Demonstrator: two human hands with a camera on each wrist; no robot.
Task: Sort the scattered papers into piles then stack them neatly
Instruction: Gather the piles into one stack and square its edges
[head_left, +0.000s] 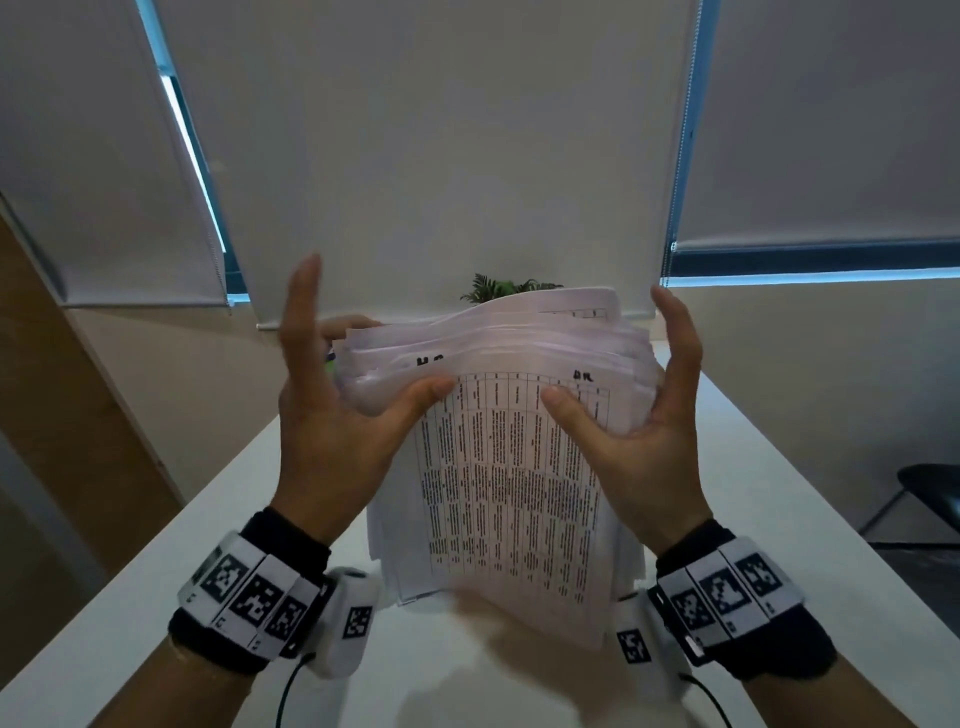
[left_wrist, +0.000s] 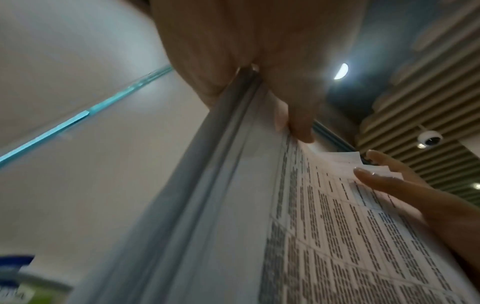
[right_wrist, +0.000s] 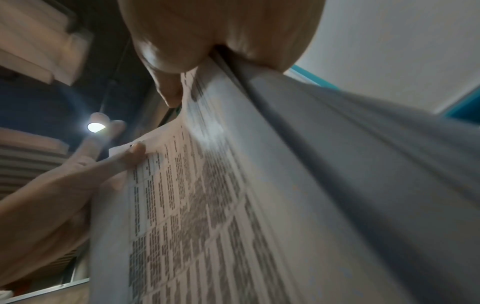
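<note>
A thick stack of printed papers (head_left: 514, 467) stands upright on its lower edge on the white table (head_left: 156, 597), its front sheet covered in table text. My left hand (head_left: 337, 410) grips the stack's left edge, thumb on the front sheet, some fingers behind it, the index finger pointing up. My right hand (head_left: 644, 421) holds the right edge the same way, thumb pressed on the front. The top edges of the sheets are uneven and fanned. Each wrist view shows the stack (left_wrist: 324, 226) (right_wrist: 207, 205) wedged between thumb and palm.
A potted plant (head_left: 498, 288) peeks over the stack at the table's far end. Roller blinds cover the windows behind. A black chair (head_left: 930, 493) stands to the right of the table. A green and blue object (left_wrist: 23, 288) lies low at the left.
</note>
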